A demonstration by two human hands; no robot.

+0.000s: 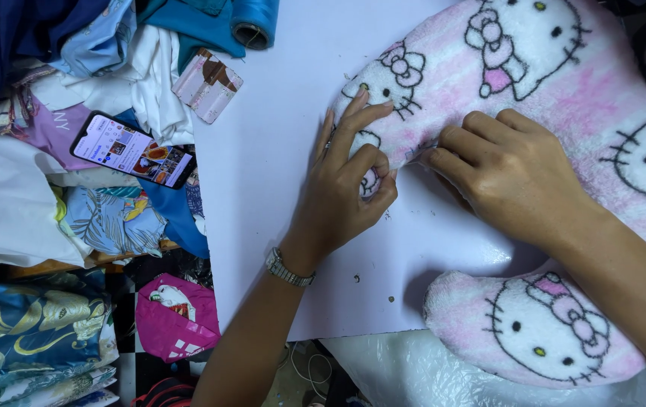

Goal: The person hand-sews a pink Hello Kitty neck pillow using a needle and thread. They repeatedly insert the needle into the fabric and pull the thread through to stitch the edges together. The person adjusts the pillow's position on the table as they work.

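Pink and white U-shaped plush neck pillow with cartoon cat faces (pixel 564 98) lies on the white tabletop (pixel 277 151), right of centre. Left hand (pixel 345 181), wristwatch on wrist, pinches the pillow's inner edge, index finger extended flat on the fleece. Right hand (pixel 507 173), fingers curled, presses the same seam. Smartphone with lit screen (pixel 133 149) rests on piled fabrics (pixel 51 196), well apart at left.

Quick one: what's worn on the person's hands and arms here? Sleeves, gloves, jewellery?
Both forearms are bare, with no sleeves in view and no gloves. The left hand has a silver-coloured metal-link wristwatch at the wrist. The right hand shows no watch or ring. Nails look short, unpainted.
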